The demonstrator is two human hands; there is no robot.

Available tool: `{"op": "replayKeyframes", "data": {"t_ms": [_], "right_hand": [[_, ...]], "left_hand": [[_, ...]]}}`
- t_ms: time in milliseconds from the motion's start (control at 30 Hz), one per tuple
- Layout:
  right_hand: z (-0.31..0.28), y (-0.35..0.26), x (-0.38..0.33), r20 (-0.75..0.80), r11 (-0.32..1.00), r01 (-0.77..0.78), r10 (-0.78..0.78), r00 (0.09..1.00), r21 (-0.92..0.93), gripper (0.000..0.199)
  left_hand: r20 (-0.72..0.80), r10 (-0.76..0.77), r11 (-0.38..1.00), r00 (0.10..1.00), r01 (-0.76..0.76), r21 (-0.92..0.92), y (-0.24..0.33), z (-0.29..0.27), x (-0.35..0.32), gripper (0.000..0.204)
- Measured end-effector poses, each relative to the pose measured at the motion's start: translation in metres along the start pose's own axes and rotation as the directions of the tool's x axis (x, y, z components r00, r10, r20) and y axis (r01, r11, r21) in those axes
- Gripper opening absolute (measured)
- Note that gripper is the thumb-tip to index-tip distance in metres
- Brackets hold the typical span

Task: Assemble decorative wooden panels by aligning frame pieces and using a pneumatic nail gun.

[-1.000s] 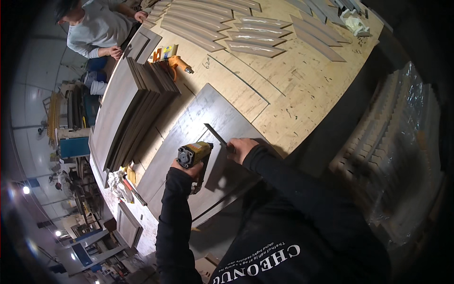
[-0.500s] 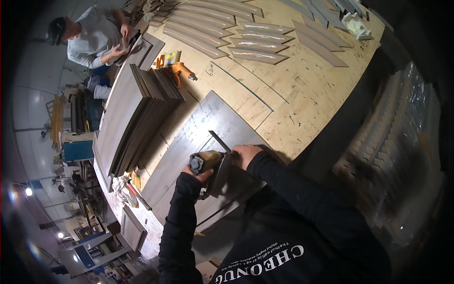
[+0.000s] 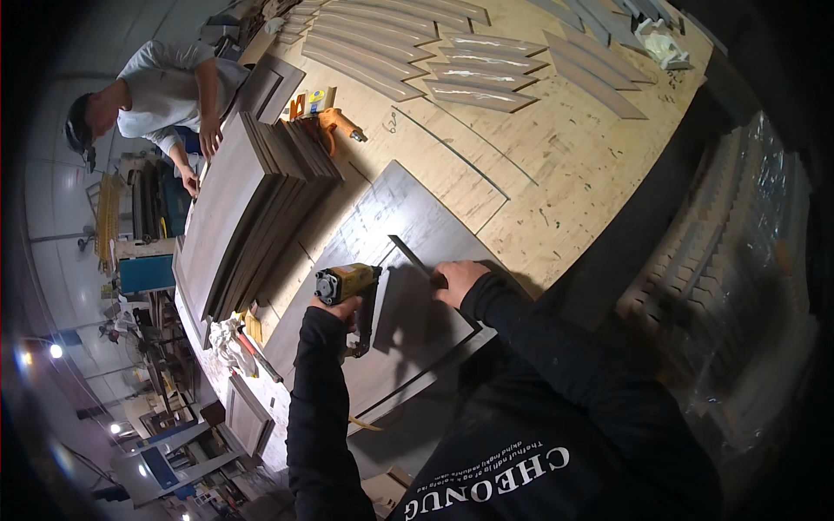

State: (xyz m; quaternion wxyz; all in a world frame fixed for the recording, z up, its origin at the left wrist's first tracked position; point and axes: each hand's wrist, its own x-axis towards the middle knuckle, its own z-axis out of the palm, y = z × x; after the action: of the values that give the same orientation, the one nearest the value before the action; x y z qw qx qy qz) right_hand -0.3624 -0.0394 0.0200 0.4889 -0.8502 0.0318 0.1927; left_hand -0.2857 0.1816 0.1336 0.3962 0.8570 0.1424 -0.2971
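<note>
A yellow nail gun point(image 3: 346, 283) is gripped in the left hand point(image 3: 334, 306), its dark magazine hanging down over a grey panel point(image 3: 382, 234) on the plywood bench point(image 3: 556, 165). The right hand point(image 3: 458, 280) is pressed flat, fingers spread narrowly, on a thin dark strip point(image 3: 408, 254) laid along the panel's inner frame, just beside the gun.

Compared with a second ago, the gun is held lower and closer to the body, and the right hand has been slid down the strip with it; the two hands are now nearer each other. Judged from this, the fixing of the strip to the panel is being worked along its length, a section at a time, with the lower stretch now in hand.

Beyond the left hand, a stack of grey boards point(image 3: 252, 208) is leaned on the bench, with an orange tool point(image 3: 334, 124) past it. Well beyond the right hand, rows of curved grey slats point(image 3: 434, 52) are laid out. A second person point(image 3: 165, 87), bent over the far end of the bench past the stack, is seen to have shifted closer to the boards.
</note>
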Motion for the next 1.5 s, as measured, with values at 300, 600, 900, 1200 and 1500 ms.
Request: {"op": "replayKeyframes", "data": {"t_ms": [300, 600, 900, 1200, 1500], "right_hand": [[-0.001, 0.000, 0.001, 0.016, 1.000, -0.008, 0.007, 1.000, 0.009, 0.034], [-0.002, -0.002, 0.001, 0.032, 0.998, -0.045, 0.046, 0.998, -0.041, 0.035], [0.002, 0.003, 0.004, 0.036, 0.999, -0.031, 0.033, 0.999, -0.044, 0.035], [0.001, 0.003, 0.006, 0.048, 0.999, -0.033, 0.034, 0.998, -0.036, 0.036], [0.007, 0.006, 0.006, 0.013, 0.998, -0.038, 0.038, 0.999, -0.045, 0.035]], "left_hand": [[0.065, -0.031, 0.999, 0.997, 0.030, 0.023, 0.000, 0.008, 0.006, 0.018], [0.080, 0.013, 1.000, 0.997, -0.015, 0.025, 0.007, 0.017, 0.017, 0.027], [0.083, 0.007, 0.999, 0.997, -0.012, 0.052, 0.007, 0.016, 0.022, 0.031], [0.073, 0.011, 0.995, 0.997, -0.018, 0.098, 0.012, 0.018, 0.022, 0.031], [0.075, 0.024, 0.991, 0.997, -0.034, 0.129, 0.008, 0.017, 0.024, 0.021]]}}
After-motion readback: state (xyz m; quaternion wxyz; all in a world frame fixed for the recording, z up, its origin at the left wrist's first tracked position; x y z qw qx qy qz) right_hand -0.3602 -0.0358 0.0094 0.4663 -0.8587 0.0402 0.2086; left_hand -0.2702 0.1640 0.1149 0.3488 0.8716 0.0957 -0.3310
